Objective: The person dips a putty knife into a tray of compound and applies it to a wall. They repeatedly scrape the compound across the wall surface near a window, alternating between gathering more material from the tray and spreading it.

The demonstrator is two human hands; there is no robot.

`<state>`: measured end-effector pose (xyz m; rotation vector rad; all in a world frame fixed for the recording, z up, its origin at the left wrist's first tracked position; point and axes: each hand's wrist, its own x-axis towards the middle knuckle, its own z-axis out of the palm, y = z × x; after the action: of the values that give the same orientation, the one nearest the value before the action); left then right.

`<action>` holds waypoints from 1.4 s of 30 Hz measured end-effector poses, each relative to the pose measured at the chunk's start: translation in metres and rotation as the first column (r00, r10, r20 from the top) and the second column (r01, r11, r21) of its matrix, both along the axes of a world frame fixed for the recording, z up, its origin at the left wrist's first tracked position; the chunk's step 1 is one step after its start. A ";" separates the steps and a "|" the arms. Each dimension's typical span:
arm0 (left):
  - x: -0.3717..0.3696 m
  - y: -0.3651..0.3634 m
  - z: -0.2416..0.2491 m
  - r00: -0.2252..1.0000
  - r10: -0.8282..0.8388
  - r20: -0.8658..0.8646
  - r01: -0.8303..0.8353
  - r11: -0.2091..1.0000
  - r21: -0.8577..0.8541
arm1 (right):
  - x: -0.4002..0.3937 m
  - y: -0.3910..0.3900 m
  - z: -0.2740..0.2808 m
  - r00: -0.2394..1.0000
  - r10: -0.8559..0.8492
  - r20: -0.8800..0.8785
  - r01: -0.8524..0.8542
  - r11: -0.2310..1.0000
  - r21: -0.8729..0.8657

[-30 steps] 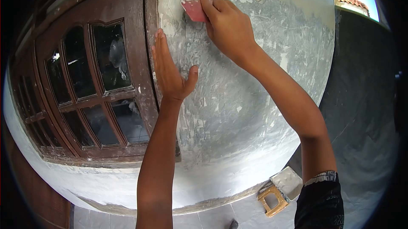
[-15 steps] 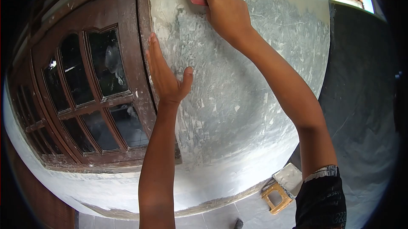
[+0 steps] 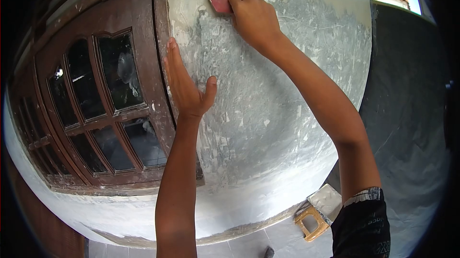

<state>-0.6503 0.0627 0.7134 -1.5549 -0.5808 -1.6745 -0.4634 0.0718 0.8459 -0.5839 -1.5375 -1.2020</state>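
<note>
My right hand (image 3: 255, 18) grips a red scraper (image 3: 220, 2) with whitish paste on its upper part, held against the upper wall. Around it the wall (image 3: 268, 100) is patchy grey, with a smoother cream coat along the top. My left hand (image 3: 186, 83) lies against the wall beside the window frame, holding nothing, its fingers pointing up and its thumb spread out to the right.
A brown wooden window (image 3: 110, 114) with dark glass panes fills the left side. At the lower right, a yellowish stool (image 3: 312, 223) stands on grey floor tiles by a paste-smeared pale container (image 3: 326, 201). A dark wall (image 3: 407, 100) rises on the right.
My right hand and the red scraper have moved slightly down the wall. My left hand has stayed in nearly the same place.
</note>
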 end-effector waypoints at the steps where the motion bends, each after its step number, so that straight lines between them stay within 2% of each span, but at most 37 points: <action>1: 0.000 0.000 0.000 1.000 -0.002 0.003 0.002 1.000 -0.005 | -0.003 0.004 -0.016 0.999 -0.005 0.043 0.005 1.000 -0.004; 3: 0.000 0.000 -0.001 1.000 0.001 0.001 -0.001 1.000 -0.006 | -0.008 -0.003 -0.059 0.993 0.015 0.115 -0.015 1.000 -0.006; 4: 0.000 0.001 -0.001 1.000 0.007 0.002 -0.007 1.000 -0.004 | -0.010 -0.011 -0.079 0.987 0.008 0.162 0.002 0.998 -0.063; 6: 0.000 -0.001 0.000 1.000 -0.002 0.001 0.002 1.000 -0.005 | -0.011 -0.024 -0.087 0.983 0.065 0.169 -0.055 0.997 -0.062; 7: 0.001 -0.001 0.000 1.000 -0.013 -0.009 0.013 1.000 -0.012 | -0.011 -0.026 -0.076 0.983 0.066 0.170 -0.056 0.996 -0.063; 10: 0.001 0.000 0.001 1.000 -0.018 0.000 0.018 1.000 0.000 | -0.006 -0.010 -0.014 0.998 0.054 0.023 -0.054 0.998 0.030; 12: 0.002 -0.001 0.000 1.000 -0.014 0.000 0.014 1.000 0.011 | -0.006 -0.001 0.002 0.999 -0.037 0.007 0.037 0.999 0.012; 13: 0.002 -0.002 0.000 1.000 -0.013 -0.001 0.013 1.000 0.019 | -0.007 0.001 -0.006 0.999 -0.035 0.004 0.035 0.999 0.012; 15: 0.000 0.000 0.001 1.000 -0.015 0.002 0.015 1.000 0.012 | -0.011 0.000 -0.044 0.988 -0.096 0.120 0.094 0.995 0.023; 18: 0.000 -0.001 0.000 1.000 -0.009 0.004 0.009 1.000 0.004 | -0.016 -0.025 -0.098 0.969 -0.066 0.239 0.093 0.990 -0.102; 20: 0.001 0.000 0.000 1.000 -0.001 0.003 0.000 1.000 0.002 | -0.015 -0.031 -0.082 0.986 0.001 0.169 0.005 0.999 -0.035; 23: 0.002 -0.001 0.000 1.000 -0.005 -0.005 0.005 1.000 0.005 | -0.009 -0.024 -0.021 0.998 0.050 0.039 -0.051 0.999 0.010; 25: 0.002 -0.001 0.001 1.000 0.006 -0.009 -0.006 1.000 0.025 | -0.008 -0.005 0.000 0.999 -0.022 0.030 0.021 0.999 0.043; 27: 0.001 0.000 0.001 1.000 0.002 0.001 -0.002 1.000 0.018 | -0.009 0.008 -0.010 0.998 -0.041 0.041 0.038 0.997 0.071; 30: 0.001 0.000 0.000 1.000 -0.003 0.009 0.003 1.000 0.005 | -0.013 -0.004 -0.072 0.980 -0.081 0.181 0.084 0.996 -0.007; 32: 0.001 -0.001 0.001 1.000 0.000 0.010 0.000 1.000 0.005 | -0.012 -0.022 -0.093 0.973 0.022 0.230 -0.009 0.998 -0.056; 33: 0.002 -0.002 0.002 1.000 -0.002 0.006 0.002 1.000 0.004 | -0.011 -0.026 -0.081 0.972 0.022 0.232 -0.010 0.999 -0.053; 36: 0.002 0.001 0.000 1.000 -0.007 0.006 0.007 1.000 0.001 | -0.007 -0.026 -0.021 0.991 0.088 0.104 -0.098 0.990 0.102; 38: 0.001 0.001 0.000 1.000 -0.002 0.011 0.001 1.000 0.014 | -0.007 -0.016 0.007 0.998 0.005 0.066 -0.011 0.996 0.089; 41: 0.001 0.001 0.000 1.000 -0.009 0.024 0.009 1.000 0.011 | -0.012 0.000 -0.017 0.996 -0.035 0.081 0.034 0.999 0.010; 42: 0.001 0.000 0.000 1.000 -0.012 0.023 0.011 1.000 0.012 | -0.014 -0.001 -0.039 0.993 -0.034 0.113 0.032 0.999 0.015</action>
<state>-0.6488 0.0632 0.7132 -1.5353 -0.5742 -1.7038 -0.4774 0.0711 0.8066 -0.5419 -1.6191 -1.2889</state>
